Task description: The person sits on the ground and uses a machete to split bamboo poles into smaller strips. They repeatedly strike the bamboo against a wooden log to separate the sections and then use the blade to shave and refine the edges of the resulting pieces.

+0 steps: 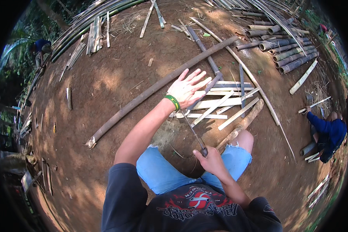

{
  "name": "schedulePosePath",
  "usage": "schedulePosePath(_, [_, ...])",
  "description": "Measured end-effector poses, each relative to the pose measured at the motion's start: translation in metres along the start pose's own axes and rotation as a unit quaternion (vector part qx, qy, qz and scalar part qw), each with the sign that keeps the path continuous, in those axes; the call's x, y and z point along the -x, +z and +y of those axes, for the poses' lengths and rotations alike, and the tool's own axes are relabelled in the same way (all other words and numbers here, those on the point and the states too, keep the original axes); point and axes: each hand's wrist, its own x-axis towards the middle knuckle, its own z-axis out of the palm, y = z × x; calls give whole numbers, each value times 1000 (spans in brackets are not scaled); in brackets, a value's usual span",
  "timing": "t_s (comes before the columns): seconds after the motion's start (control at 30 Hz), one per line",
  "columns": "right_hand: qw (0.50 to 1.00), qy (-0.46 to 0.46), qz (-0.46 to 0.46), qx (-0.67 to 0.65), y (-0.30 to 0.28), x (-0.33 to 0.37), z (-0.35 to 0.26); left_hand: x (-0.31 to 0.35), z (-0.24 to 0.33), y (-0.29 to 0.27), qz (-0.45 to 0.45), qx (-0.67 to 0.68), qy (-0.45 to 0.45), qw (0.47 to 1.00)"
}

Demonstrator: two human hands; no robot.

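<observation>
My left hand (188,89) is stretched forward with fingers spread, a green wristband on the wrist, hovering over a pile of split bamboo slats (224,102) and holding nothing. My right hand (210,160) grips the handle of a long thin blade (190,127) whose tip points toward the slats. A long dark bamboo pole (150,89) lies diagonally on the dirt just beyond the left hand. I am seated, knees in blue shorts on either side of the blade.
A stack of cut bamboo tubes (290,52) lies at the upper right. Long green poles (92,19) lie at the upper left. A person in blue (328,131) crouches at the right edge, another person (40,48) at the far left. A thick log (239,125) lies by my right knee.
</observation>
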Motion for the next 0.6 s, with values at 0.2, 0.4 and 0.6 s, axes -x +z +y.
schedulePosePath(0.2, [1000,26,6,10,6,-18,37,-25,12,-69,235,125,-41,963])
schedulePosePath(0.4, [999,6,-45,14,-7,-40,22,69,48,-41,174,256,-135,941])
schedulePosePath(0.6, [999,20,-31,-7,-3,-41,39,79,49,13,197,265,-131,935])
